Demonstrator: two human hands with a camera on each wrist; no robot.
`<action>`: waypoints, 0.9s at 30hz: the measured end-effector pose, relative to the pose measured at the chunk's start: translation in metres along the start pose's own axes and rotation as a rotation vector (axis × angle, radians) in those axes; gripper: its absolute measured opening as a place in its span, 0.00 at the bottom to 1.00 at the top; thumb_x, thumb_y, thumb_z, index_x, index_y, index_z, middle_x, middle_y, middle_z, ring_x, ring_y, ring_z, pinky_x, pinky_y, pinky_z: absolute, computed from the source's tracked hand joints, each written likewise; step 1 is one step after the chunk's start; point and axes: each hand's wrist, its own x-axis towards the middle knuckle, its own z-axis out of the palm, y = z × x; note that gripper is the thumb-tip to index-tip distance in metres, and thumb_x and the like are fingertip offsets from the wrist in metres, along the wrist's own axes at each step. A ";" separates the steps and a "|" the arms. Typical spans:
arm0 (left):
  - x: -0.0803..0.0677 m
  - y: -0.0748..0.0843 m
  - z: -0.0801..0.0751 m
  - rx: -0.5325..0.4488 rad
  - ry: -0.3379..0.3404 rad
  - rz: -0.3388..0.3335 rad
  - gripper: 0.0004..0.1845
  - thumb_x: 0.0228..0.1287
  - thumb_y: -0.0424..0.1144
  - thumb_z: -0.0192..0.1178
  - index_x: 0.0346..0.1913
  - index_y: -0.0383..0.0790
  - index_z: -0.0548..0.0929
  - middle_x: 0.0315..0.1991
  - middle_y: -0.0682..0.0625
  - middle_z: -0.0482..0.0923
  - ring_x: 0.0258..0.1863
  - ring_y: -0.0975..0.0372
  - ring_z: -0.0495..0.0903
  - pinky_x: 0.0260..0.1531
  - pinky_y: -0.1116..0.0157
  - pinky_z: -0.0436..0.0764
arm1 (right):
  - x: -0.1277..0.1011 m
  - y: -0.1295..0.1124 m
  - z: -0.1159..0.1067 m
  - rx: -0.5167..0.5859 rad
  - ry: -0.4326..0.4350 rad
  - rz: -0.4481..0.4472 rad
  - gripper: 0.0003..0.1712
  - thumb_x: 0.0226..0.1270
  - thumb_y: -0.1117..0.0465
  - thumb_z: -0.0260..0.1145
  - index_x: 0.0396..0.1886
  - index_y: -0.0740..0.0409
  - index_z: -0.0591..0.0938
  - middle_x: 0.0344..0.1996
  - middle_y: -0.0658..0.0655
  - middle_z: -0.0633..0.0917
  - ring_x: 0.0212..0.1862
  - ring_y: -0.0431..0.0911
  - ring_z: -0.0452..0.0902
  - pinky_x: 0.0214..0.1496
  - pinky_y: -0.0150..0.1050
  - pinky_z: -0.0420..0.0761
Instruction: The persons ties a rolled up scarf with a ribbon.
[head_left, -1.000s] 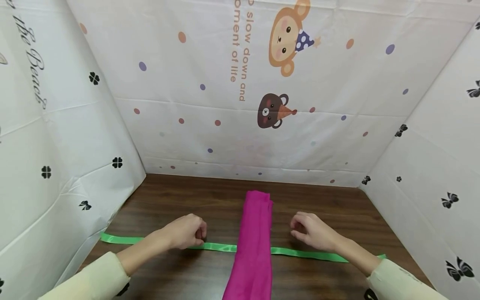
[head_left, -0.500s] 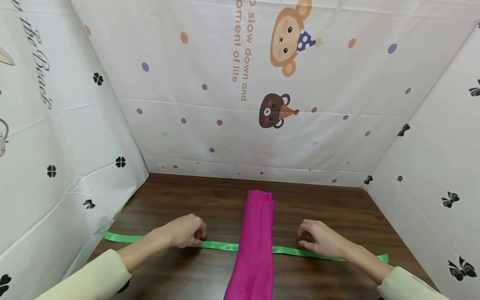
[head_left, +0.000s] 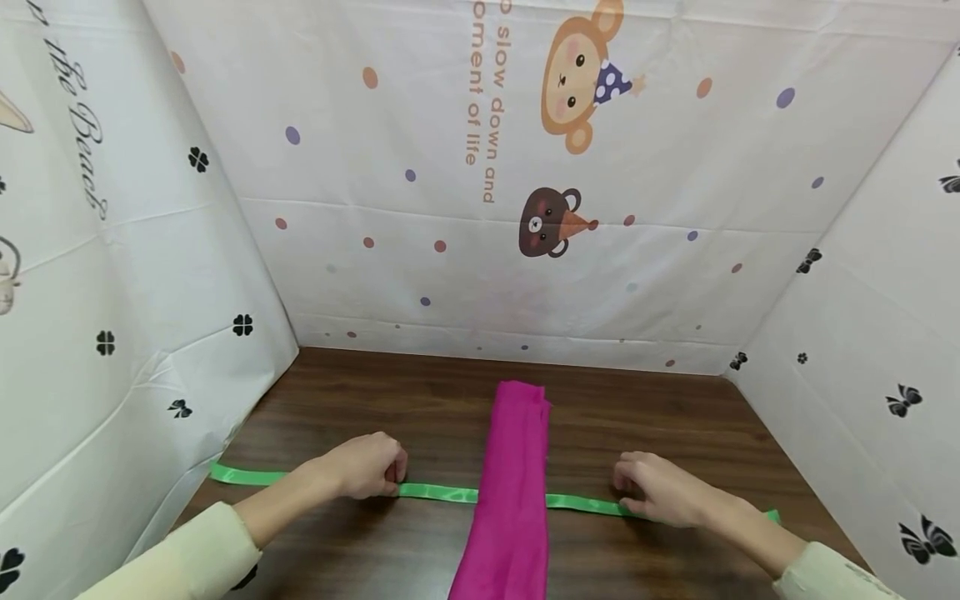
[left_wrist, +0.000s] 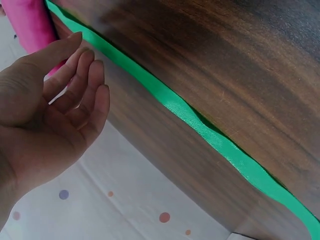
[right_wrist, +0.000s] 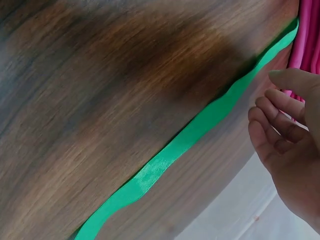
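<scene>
A long green satin ribbon (head_left: 438,493) lies across the table. Folded magenta cloth (head_left: 510,492) runs front to back over the ribbon's middle. To the left of the cloth is my left hand (head_left: 365,468), loosely curled just above the ribbon; in the left wrist view nothing sits between its thumb and fingers. My right hand (head_left: 663,490) hovers by the ribbon's right half, its fingers relaxed and bent. The right wrist view shows that hand holding nothing, with the ribbon (right_wrist: 195,132) flat on the wood beside it. Both forearms hide parts of the ribbon in the head view.
The dark wooden table (head_left: 397,387) is bounded by a printed white back sheet (head_left: 337,275) and by white side sheets on the left (head_left: 150,275) and right (head_left: 847,333). The ribbon's left end (head_left: 219,472) lies close to the left sheet.
My right hand has moved right and a little nearer to me along the ribbon. My left hand has barely shifted. Cloth and ribbon lie as before, with a slight shift of the view.
</scene>
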 end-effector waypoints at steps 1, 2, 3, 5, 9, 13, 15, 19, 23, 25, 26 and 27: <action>0.000 0.000 0.000 0.001 0.000 -0.001 0.12 0.60 0.35 0.78 0.29 0.51 0.83 0.25 0.64 0.76 0.25 0.72 0.73 0.29 0.68 0.77 | -0.001 0.000 -0.001 0.004 -0.021 0.015 0.10 0.67 0.60 0.78 0.39 0.49 0.82 0.35 0.41 0.77 0.36 0.33 0.71 0.34 0.35 0.77; 0.000 -0.001 0.001 0.004 0.001 -0.002 0.12 0.60 0.35 0.79 0.29 0.51 0.83 0.25 0.64 0.76 0.25 0.72 0.73 0.29 0.68 0.77 | -0.003 0.001 -0.002 0.002 -0.033 0.022 0.10 0.67 0.60 0.78 0.38 0.48 0.82 0.35 0.41 0.77 0.36 0.33 0.71 0.34 0.35 0.77; 0.000 -0.001 0.001 0.004 -0.001 -0.007 0.12 0.60 0.35 0.79 0.29 0.50 0.83 0.25 0.64 0.76 0.25 0.72 0.73 0.29 0.68 0.77 | -0.004 0.002 -0.002 0.002 -0.045 0.028 0.10 0.67 0.59 0.78 0.38 0.48 0.83 0.35 0.41 0.77 0.36 0.33 0.72 0.34 0.36 0.78; -0.001 -0.001 0.001 0.000 -0.006 -0.017 0.12 0.59 0.35 0.79 0.30 0.50 0.83 0.25 0.63 0.76 0.25 0.71 0.73 0.29 0.67 0.77 | -0.006 0.003 -0.002 -0.002 -0.059 0.031 0.10 0.66 0.59 0.78 0.38 0.49 0.83 0.34 0.41 0.77 0.36 0.34 0.72 0.34 0.36 0.78; -0.001 -0.003 0.002 -0.020 -0.021 -0.028 0.12 0.59 0.36 0.79 0.30 0.49 0.83 0.25 0.63 0.76 0.24 0.71 0.73 0.28 0.67 0.77 | -0.010 0.005 -0.001 -0.010 -0.073 0.021 0.11 0.66 0.59 0.79 0.36 0.49 0.81 0.32 0.41 0.76 0.34 0.33 0.70 0.33 0.35 0.76; -0.001 -0.005 0.003 -0.043 -0.027 -0.007 0.12 0.60 0.36 0.78 0.29 0.50 0.83 0.24 0.63 0.76 0.24 0.71 0.74 0.27 0.68 0.77 | -0.012 0.007 0.000 -0.012 -0.071 0.008 0.13 0.66 0.60 0.79 0.34 0.49 0.80 0.31 0.41 0.74 0.32 0.32 0.66 0.31 0.32 0.72; -0.001 -0.006 0.003 -0.049 -0.027 0.002 0.12 0.61 0.36 0.78 0.30 0.50 0.83 0.24 0.62 0.76 0.24 0.71 0.74 0.27 0.68 0.77 | -0.012 0.008 0.001 -0.012 -0.068 0.006 0.13 0.65 0.61 0.79 0.33 0.48 0.79 0.30 0.41 0.73 0.32 0.32 0.65 0.31 0.32 0.72; -0.001 -0.007 0.004 -0.024 -0.011 -0.006 0.11 0.60 0.35 0.78 0.31 0.49 0.83 0.25 0.62 0.76 0.25 0.71 0.73 0.28 0.68 0.77 | -0.011 0.008 0.001 -0.001 -0.078 0.009 0.13 0.65 0.63 0.78 0.32 0.48 0.80 0.30 0.41 0.74 0.32 0.31 0.65 0.31 0.31 0.73; -0.002 -0.007 0.006 0.047 0.023 -0.032 0.11 0.58 0.36 0.79 0.31 0.48 0.84 0.25 0.63 0.75 0.25 0.71 0.73 0.28 0.66 0.77 | -0.010 0.008 0.001 -0.002 -0.079 -0.001 0.14 0.64 0.65 0.78 0.31 0.48 0.79 0.29 0.40 0.73 0.30 0.30 0.66 0.30 0.31 0.73; -0.002 -0.007 0.006 0.075 0.035 -0.039 0.12 0.57 0.36 0.80 0.31 0.48 0.83 0.24 0.63 0.74 0.25 0.71 0.72 0.28 0.66 0.77 | -0.009 0.008 0.002 -0.002 -0.078 -0.006 0.14 0.64 0.66 0.77 0.30 0.47 0.79 0.28 0.39 0.73 0.30 0.30 0.66 0.30 0.30 0.73; -0.002 -0.008 0.007 0.081 0.039 -0.038 0.12 0.57 0.36 0.80 0.31 0.48 0.83 0.24 0.63 0.74 0.25 0.71 0.72 0.28 0.66 0.77 | -0.009 0.008 0.002 0.000 -0.079 -0.006 0.14 0.64 0.66 0.77 0.30 0.47 0.79 0.28 0.39 0.73 0.30 0.30 0.66 0.30 0.30 0.73; -0.002 -0.008 0.007 0.086 0.042 -0.036 0.12 0.57 0.36 0.80 0.31 0.47 0.84 0.24 0.63 0.74 0.25 0.72 0.72 0.28 0.66 0.77 | -0.009 0.009 0.002 0.006 -0.080 -0.005 0.14 0.64 0.67 0.77 0.30 0.47 0.79 0.28 0.38 0.73 0.30 0.30 0.66 0.30 0.30 0.73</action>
